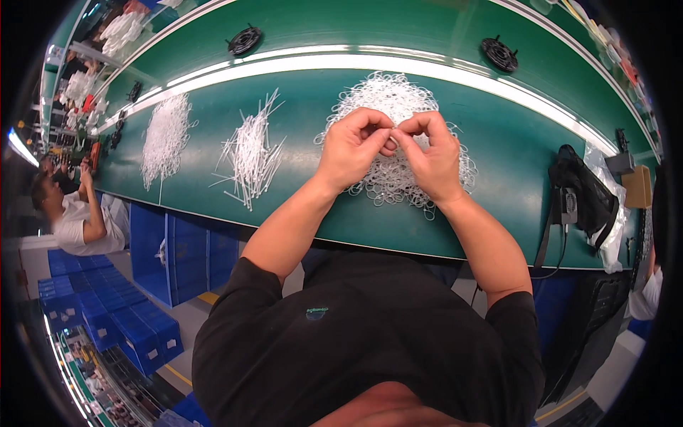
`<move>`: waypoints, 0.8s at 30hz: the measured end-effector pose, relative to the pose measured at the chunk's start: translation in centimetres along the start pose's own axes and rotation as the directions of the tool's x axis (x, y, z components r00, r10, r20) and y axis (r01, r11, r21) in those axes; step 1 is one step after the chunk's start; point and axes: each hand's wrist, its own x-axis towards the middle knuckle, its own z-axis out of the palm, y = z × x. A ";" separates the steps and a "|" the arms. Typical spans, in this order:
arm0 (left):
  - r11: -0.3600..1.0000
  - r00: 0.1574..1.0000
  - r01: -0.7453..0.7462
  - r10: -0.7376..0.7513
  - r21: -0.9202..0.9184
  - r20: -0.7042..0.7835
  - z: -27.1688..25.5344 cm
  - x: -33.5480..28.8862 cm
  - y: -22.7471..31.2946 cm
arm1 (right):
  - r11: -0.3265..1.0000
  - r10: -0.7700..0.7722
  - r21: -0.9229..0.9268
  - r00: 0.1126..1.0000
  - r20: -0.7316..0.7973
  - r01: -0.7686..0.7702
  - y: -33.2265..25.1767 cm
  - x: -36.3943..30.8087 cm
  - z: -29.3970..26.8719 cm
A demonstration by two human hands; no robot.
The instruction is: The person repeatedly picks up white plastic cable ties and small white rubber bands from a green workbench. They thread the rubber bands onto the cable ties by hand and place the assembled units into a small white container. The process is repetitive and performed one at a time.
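My left hand (356, 146) and my right hand (431, 158) meet over a large heap of looped white cable ties (388, 92). Thumbs and forefingers are pinched together, tip to tip. Between them shows a bit of a white cable tie (393, 136), mostly hidden by the fingers. To the left of my hands lies a smaller pile of straight white cable ties (250, 153), pointing in several directions. Farther left is another pile of thin white ties (165, 139), some of them curled into loops.
The piles rest on a green worktable (302, 117). A black bag (583, 188) with straps lies at the right end, beside clear plastic. Black round parts (244, 41) sit on the raised ledge behind. Blue crates (181, 256) stand lower left. A co-worker (82, 213) sits at the far left.
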 end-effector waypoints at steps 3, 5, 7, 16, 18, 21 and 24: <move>0.990 0.999 -0.044 0.039 0.135 0.037 -0.5 0.1 -0.1 | 1.000 -0.016 -0.015 1.000 0.007 0.016 0.4 0.1 0.0; 0.973 0.999 -0.041 0.032 0.229 0.043 -0.4 0.4 0.2 | 1.000 0.011 0.000 1.000 -0.007 -0.011 0.7 0.0 0.0; 0.919 0.995 -0.096 0.089 0.384 0.036 -0.6 0.3 1.0 | 0.993 0.014 -0.118 1.000 0.012 -0.012 0.2 0.1 0.1; 0.437 0.940 0.106 0.250 0.893 -0.234 -10.5 -2.4 3.5 | 0.944 -0.074 -0.324 0.997 -0.006 0.068 0.9 0.3 -0.3; 0.303 0.936 0.229 0.192 0.925 -0.294 -12.5 -3.9 3.7 | 0.947 -0.090 -0.311 0.996 0.006 0.087 0.9 0.3 -0.2; 0.194 0.921 0.343 0.124 0.919 -0.370 -13.5 -5.5 3.1 | 0.947 -0.103 -0.304 0.995 0.015 0.102 1.0 0.3 -0.1; 0.155 0.915 0.374 0.100 0.914 -0.392 -13.6 -5.5 2.6 | 0.947 -0.114 -0.300 0.993 0.022 0.115 1.1 0.3 -0.1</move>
